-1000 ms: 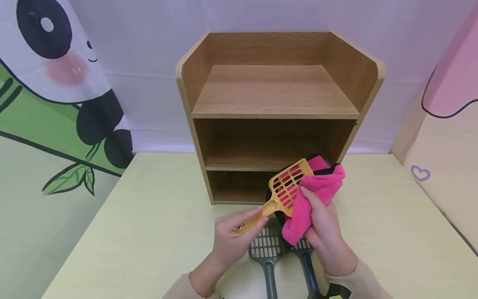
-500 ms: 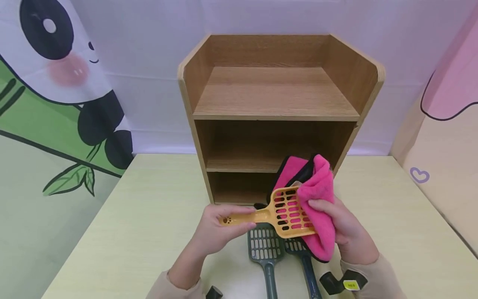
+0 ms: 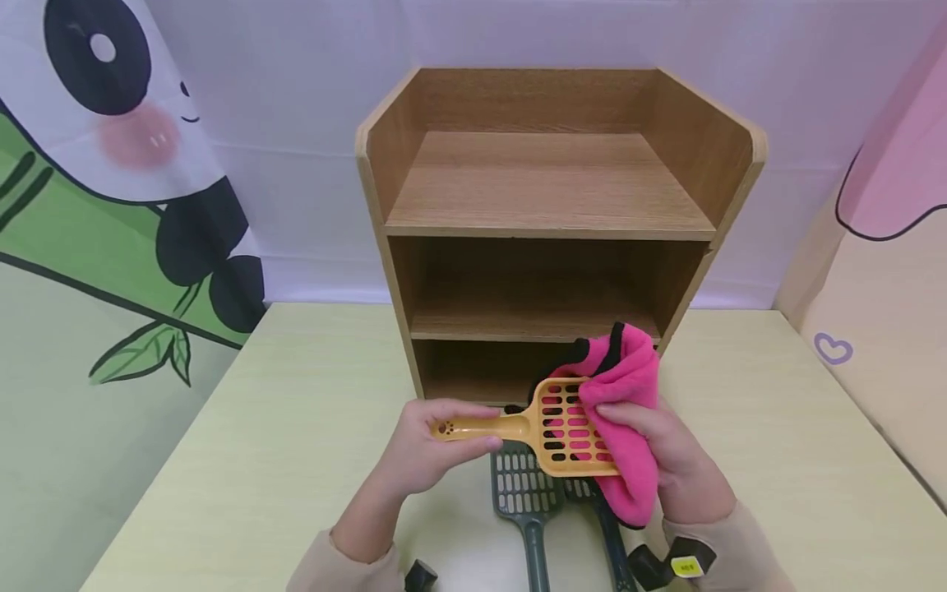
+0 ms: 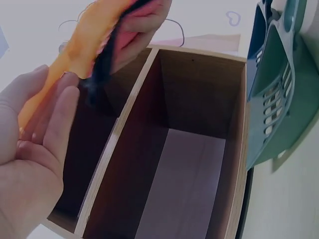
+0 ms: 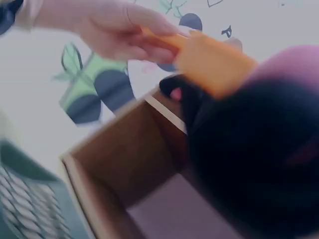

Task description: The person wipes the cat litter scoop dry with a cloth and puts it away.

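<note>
My left hand [image 3: 425, 448] grips the handle of an orange-yellow slotted litter scoop [image 3: 551, 423], held level with its slotted head to the right. A pink cloth [image 3: 629, 411] with black edging is bunched in my right hand [image 3: 676, 460], thumb on top, and covers the right end of the scoop's head. In the left wrist view the thumb and fingers of that hand hold the orange handle [image 4: 42, 102]. The right wrist view is blurred; the cloth's dark side [image 5: 249, 159] fills its right part and the scoop [image 5: 214, 62] reaches into it.
A grey-green slotted scoop [image 3: 527, 485] and a dark blue scoop [image 3: 612, 538] lie on the pale table [image 3: 311, 411] below my hands. Behind stands a wooden shelf unit [image 3: 547, 185] with an open top and two lower compartments. A printed curtain [image 3: 311, 164] hangs behind.
The yellow scoop has swung from a tilt, head up, to level and come lower. The cloth has moved down and now wraps the head's right end; both hands shifted with them.
</note>
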Motion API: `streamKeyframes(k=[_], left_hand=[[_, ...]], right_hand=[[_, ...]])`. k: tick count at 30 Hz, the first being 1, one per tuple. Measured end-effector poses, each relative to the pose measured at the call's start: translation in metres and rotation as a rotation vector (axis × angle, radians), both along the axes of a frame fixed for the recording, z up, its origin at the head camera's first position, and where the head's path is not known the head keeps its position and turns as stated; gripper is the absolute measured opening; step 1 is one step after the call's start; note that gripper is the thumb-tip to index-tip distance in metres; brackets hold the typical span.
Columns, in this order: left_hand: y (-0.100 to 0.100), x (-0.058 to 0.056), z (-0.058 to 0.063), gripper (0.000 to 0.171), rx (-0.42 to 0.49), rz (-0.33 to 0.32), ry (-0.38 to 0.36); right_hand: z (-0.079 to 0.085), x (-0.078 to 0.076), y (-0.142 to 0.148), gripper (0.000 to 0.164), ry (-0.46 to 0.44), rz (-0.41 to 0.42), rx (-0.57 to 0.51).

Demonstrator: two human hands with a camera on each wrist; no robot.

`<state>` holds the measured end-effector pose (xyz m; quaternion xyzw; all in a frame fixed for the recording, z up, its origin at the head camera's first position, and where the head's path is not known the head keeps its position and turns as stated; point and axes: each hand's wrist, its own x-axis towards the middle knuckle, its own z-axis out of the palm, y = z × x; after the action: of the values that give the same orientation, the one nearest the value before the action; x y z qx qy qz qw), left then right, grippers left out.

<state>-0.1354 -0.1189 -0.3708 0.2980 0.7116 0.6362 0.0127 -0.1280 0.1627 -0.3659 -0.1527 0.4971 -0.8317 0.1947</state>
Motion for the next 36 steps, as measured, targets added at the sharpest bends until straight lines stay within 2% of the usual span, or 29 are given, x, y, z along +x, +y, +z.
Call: streamKeyframes(k=[3, 6, 10, 13, 19, 23, 26, 31, 36], left_hand=[[0.001, 0.000, 0.001, 0.029, -0.057, 0.030, 0.029], [0.002, 0.002, 0.003, 0.029, -0.124, 0.073, 0.136], [0.003, 0.004, 0.003, 0.026, -0.184, 0.122, 0.299], [0.004, 0.006, 0.003, 0.026, -0.207, 0.116, 0.388], [0.002, 0.008, 0.010, 0.032, -0.264, 0.138, 0.594], [-0.002, 0.011, 0.016, 0.028, -0.248, 0.153, 0.699], [-0.005, 0.012, 0.021, 0.024, -0.237, 0.150, 0.745], [-0.008, 0.014, 0.031, 0.024, -0.263, 0.138, 0.769], [-0.010, 0.017, 0.042, 0.029, -0.280, 0.170, 0.793]], right_hand=[[0.003, -0.005, -0.004, 0.037, 0.202, -0.247, 0.251], [0.005, -0.005, -0.005, 0.042, 0.233, -0.403, 0.429], [0.007, -0.003, -0.005, 0.045, 0.261, -0.483, 0.586], [0.008, -0.001, -0.004, 0.045, 0.280, -0.502, 0.656], [0.010, -0.003, -0.002, 0.033, 0.317, -0.509, 0.660], [0.012, -0.003, -0.002, 0.034, 0.303, -0.488, 0.643], [0.016, 0.001, -0.001, 0.039, 0.273, -0.496, 0.644], [0.023, 0.010, 0.003, 0.040, 0.254, -0.540, 0.642], [0.030, 0.014, 0.013, 0.042, 0.186, -0.575, 0.474]])
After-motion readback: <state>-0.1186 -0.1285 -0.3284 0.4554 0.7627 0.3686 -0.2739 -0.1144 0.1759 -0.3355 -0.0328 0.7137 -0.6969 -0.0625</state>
